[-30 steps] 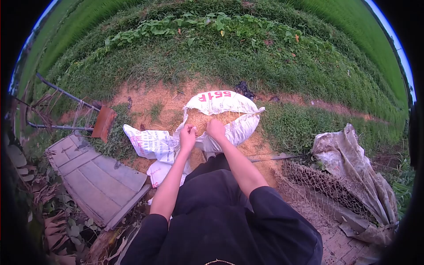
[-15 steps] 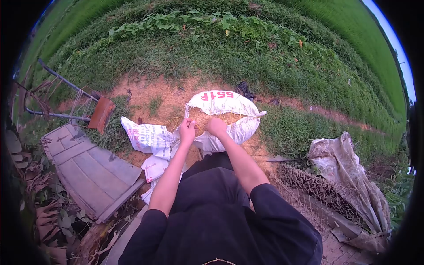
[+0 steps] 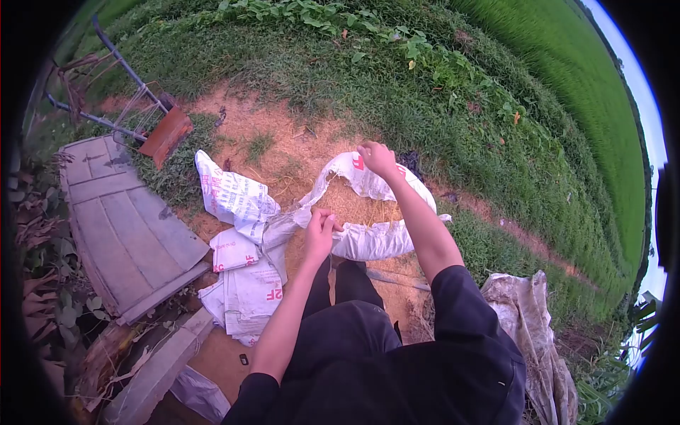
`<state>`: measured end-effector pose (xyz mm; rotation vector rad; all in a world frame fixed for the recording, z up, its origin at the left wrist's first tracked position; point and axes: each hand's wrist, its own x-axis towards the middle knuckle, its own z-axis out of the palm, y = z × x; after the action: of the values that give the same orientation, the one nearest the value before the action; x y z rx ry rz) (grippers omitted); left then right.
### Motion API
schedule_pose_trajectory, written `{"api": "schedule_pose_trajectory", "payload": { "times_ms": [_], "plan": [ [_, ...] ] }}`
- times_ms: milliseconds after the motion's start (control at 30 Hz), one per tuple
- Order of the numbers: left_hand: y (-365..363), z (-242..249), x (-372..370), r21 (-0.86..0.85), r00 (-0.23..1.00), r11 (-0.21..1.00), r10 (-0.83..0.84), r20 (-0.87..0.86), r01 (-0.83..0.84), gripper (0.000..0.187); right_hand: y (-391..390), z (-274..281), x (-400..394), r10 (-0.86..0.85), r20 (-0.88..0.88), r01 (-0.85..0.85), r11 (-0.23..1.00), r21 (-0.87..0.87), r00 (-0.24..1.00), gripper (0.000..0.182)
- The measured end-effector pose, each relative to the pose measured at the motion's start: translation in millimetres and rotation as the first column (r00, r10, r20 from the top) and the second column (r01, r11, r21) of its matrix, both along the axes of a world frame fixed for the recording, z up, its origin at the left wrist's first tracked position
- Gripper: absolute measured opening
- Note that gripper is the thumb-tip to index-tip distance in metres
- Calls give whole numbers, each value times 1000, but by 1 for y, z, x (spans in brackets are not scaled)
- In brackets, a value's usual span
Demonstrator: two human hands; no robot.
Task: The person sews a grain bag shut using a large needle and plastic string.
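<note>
A white woven sack (image 3: 382, 242) lies in front of me with its mouth spread wide. Inside it is a tan, loose, husk-like filling (image 3: 347, 202) with some yellow strands. My right hand (image 3: 377, 157) grips the far rim, partly covering the red print there. At the near left edge of the mouth, my left hand (image 3: 321, 228) is closed, thumb against fingers, on the sack's rim. What lies under the left fingertips is partly hidden.
Folded white printed sacks (image 3: 244, 290) lie to the left, beside a grey panel (image 3: 142, 219). A blue-framed cart (image 3: 131, 78) with a rusty plate stands behind it. On the right lies a dirty crumpled sheet (image 3: 528, 333). Grass (image 3: 496, 191) slopes beyond.
My right hand has moved from the middle of the sack's mouth out to its far rim. The mouth is wider and shows more filling. My view has tilted and shifted.
</note>
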<state>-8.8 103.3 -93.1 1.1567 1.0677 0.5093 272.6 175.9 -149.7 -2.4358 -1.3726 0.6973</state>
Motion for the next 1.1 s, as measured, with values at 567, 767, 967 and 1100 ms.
{"api": "schedule_pose_trajectory", "payload": {
  "times_ms": [567,767,967,1100],
  "plan": [
    [15,6,18,-111,966,990,-59,253,90,10,27,-31,9,-69,-377,-114,890,-442,924,82],
    [31,2,23,-91,990,995,-19,140,32,10,26,-38,0,28,-302,-167,880,-445,953,72],
    [60,-12,40,-53,999,999,5,36,-3,10,13,-38,-17,84,-166,-144,911,-387,983,61],
    [80,-25,41,-55,988,987,154,24,-152,8,9,-33,-26,44,-139,-92,926,-367,989,57]
  ]
}}
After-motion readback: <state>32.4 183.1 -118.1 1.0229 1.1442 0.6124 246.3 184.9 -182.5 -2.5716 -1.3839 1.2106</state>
